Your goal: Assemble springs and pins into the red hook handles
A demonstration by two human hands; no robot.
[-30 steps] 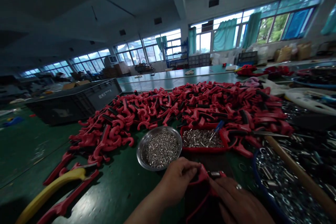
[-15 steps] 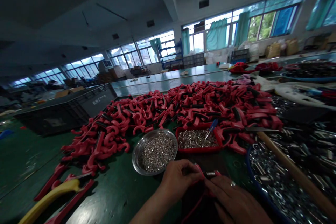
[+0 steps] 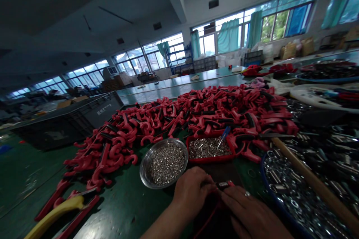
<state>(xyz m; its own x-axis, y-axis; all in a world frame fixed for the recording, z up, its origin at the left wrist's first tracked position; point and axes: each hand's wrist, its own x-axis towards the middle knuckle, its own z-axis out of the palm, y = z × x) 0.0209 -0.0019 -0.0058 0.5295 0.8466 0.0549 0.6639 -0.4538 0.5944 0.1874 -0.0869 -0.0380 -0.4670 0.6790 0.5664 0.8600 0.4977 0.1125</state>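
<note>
My left hand is closed, its thumb and fingers pinching a red tool part with a coil spring. From the other side, my right hand lies with its fingers over the same part, a ring on one finger. Most of the part is hidden by both hands, so its full shape does not show. Just beyond the hands stand a round metal bowl of small metal pins and a red tray of longer rivet-like pins. A blue-handled tool rests in the tray.
A wide heap of red and black plastic handles spreads behind the containers. At right, a blue-rimmed basin holds metal parts, with a wooden-handled tool across it. A yellow handle lies front left, near a dark crate.
The view has shifted slightly. My left hand has rolled a little further over the red part; both hands stay on it in nearly the same place.
</note>
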